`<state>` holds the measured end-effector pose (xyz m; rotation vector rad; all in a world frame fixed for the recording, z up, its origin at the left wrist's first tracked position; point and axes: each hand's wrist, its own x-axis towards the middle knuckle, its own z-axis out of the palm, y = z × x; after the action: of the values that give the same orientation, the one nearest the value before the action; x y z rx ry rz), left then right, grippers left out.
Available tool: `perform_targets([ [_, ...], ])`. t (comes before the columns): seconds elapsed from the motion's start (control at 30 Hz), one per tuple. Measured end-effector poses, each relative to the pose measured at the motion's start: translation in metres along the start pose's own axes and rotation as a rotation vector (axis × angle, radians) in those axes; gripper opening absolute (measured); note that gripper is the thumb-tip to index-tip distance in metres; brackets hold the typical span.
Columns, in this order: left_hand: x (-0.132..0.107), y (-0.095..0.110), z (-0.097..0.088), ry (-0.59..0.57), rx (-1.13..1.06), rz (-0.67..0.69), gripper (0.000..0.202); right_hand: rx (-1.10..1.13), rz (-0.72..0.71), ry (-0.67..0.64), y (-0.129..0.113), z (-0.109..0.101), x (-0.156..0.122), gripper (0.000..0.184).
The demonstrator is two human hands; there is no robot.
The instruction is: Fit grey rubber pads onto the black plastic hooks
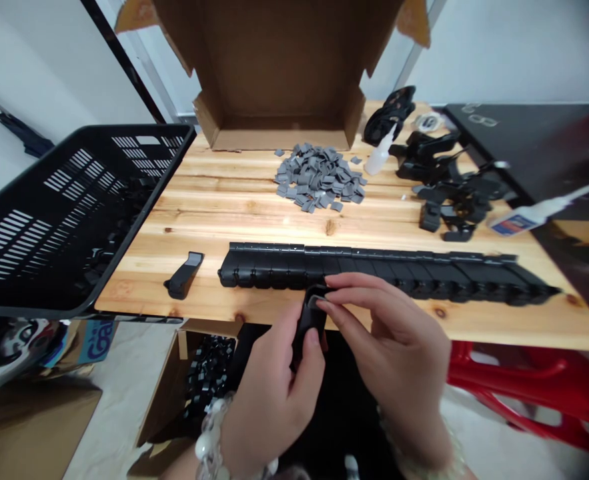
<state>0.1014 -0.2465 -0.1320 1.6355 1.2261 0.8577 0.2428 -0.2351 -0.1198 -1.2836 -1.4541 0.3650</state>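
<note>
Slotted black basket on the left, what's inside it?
Dark pieces show inside the slotted black basket, toward its right side. That side's rim hides whatever lies directly beneath; exact shapes are too dim to tell.

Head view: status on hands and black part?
Left hand holding black part. Right hand at its upper end. Row of black parts just beyond; nothing seen blocking.

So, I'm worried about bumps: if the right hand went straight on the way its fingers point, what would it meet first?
Most likely the black part held in the left hand: the right hand is close against its upper end, though this view leaves exact contact unclear.
</note>
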Motion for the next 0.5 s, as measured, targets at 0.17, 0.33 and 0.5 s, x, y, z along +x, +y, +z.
perform_targets([
  [0.17,-0.001,0.001,-0.001,-0.006,-0.009,0.014,0.029,-0.020,-0.035,0.029,-0.001,0.005,-0.003,0.018],
  [0.33,-0.002,0.001,-0.003,-0.037,-0.044,0.019,0.026,0.169,0.115,-0.006,0.005,0.004,-0.004,0.021],
  [0.5,-0.003,0.003,-0.005,-0.083,-0.088,0.017,0.023,0.272,0.328,-0.140,0.005,-0.007,0.002,0.023],
])
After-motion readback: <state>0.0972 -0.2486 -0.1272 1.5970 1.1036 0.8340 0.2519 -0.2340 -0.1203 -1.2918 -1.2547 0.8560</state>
